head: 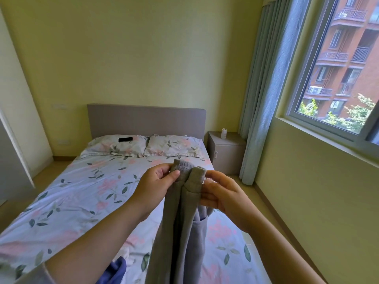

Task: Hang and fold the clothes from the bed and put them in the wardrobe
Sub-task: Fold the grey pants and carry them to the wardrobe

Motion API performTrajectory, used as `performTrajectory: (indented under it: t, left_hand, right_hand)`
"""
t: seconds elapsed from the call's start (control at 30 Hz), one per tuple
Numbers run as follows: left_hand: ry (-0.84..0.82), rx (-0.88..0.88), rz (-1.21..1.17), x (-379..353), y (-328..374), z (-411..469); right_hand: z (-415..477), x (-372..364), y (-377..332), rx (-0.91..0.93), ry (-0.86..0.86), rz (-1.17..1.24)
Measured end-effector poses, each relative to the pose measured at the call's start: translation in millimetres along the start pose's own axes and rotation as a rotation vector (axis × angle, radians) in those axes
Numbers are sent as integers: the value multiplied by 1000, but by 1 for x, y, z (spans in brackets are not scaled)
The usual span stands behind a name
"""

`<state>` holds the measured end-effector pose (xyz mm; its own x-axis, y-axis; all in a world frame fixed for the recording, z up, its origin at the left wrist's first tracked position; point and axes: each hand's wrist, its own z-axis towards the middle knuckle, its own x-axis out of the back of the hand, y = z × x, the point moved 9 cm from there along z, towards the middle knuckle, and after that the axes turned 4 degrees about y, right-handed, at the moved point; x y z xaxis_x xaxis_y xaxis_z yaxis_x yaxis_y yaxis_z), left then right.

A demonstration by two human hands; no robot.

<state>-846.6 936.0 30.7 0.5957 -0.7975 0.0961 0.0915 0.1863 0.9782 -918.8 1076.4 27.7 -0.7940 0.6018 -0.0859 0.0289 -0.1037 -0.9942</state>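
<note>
A grey garment (180, 226) hangs down in front of me over the foot of the bed (78, 193). My left hand (155, 185) pinches one ribbed cuff at the top of it. My right hand (221, 195) grips the second cuff right beside the first, so the two ends are held together. A blue garment (114, 269) and a bit of white cloth (128, 254) lie on the floral sheet near the bottom edge, partly hidden by my left arm.
Two floral pillows (172, 145) lie by the grey headboard, a black phone (125, 139) on the left one. A bedside cabinet (226, 152) with a small white bottle stands right of the bed, then a blue curtain and window. A white panel (14, 152) is at far left.
</note>
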Motion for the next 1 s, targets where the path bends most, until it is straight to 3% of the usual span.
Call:
performTrajectory:
  t: [0.07, 0.17, 0.23, 0.4, 0.63, 0.83, 0.93, 1.0]
  left_hand:
    - [-37, -6, 7, -2, 2, -3]
    - [-49, -27, 19, -4, 5, -8]
    - [-24, -27, 10, 0, 4, -9]
    - [-135, 47, -112, 0, -3, -13]
    - [-113, 37, -188, 8, -13, -15]
    - [-12, 34, -166, 11, -17, -14]
    - [-43, 55, -231, 11, -19, -19]
    - [-67, 14, -144, 8, -16, -21]
  right_hand:
    - [2, 0, -2, 59, 6, -121]
    - [6, 7, -16, 232, 197, -475]
    - [6, 10, -21, 304, 278, -586]
    - [11, 9, -16, 336, 280, -576]
    - [21, -6, -10, 294, 155, -674]
    - [22, -4, -14, 385, 261, -502]
    - [27, -6, -12, 391, 318, -505]
    - [27, -7, -11, 411, 346, -503]
